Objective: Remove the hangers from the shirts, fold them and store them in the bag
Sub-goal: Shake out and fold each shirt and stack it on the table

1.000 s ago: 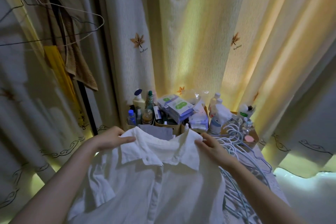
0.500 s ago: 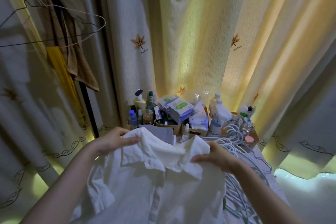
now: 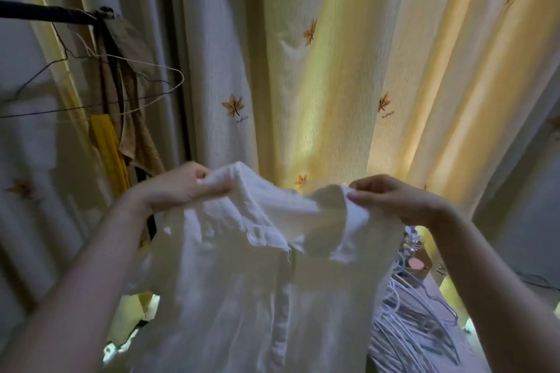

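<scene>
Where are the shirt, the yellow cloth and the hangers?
shirt [image 3: 227, 297]: head view, front panel.
yellow cloth [image 3: 106, 148]: head view, its middle.
hangers [image 3: 415, 327]: head view, middle of pile.

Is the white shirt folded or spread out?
Spread, not folded: left hand and right hand pinch the white shirt at its shoulders, and it hangs down.

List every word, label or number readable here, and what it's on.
Nothing is readable.
Curtain: small script under the left leaf, too blurred to read.
Curtain: script under the right leaf, also too blurred.
Shirt: no text shows.
</scene>
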